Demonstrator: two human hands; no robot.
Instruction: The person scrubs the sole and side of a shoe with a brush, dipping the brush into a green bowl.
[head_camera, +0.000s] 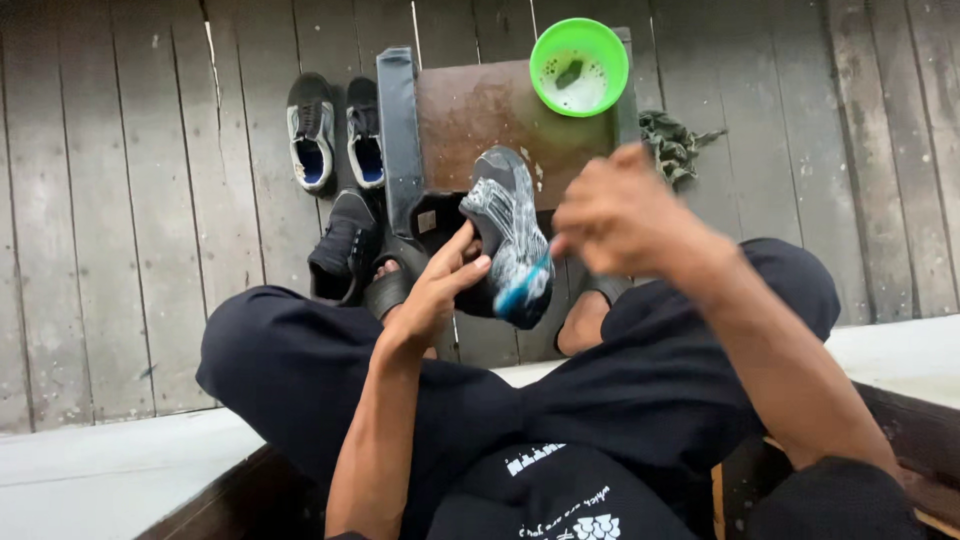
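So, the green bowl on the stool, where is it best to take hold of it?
Probably at the rim of the green bowl, from above and on its left edge. It stands upright with soapy water inside, on the far corner of the stool, so a level grip on the thin rim should keep it from spilling.

Plank floor: 3 shoes, rag, low stool w/ green bowl on top.

Grey-streaked dark shoe, blue brush (blurred), bright green bowl, weathered grey floorboards
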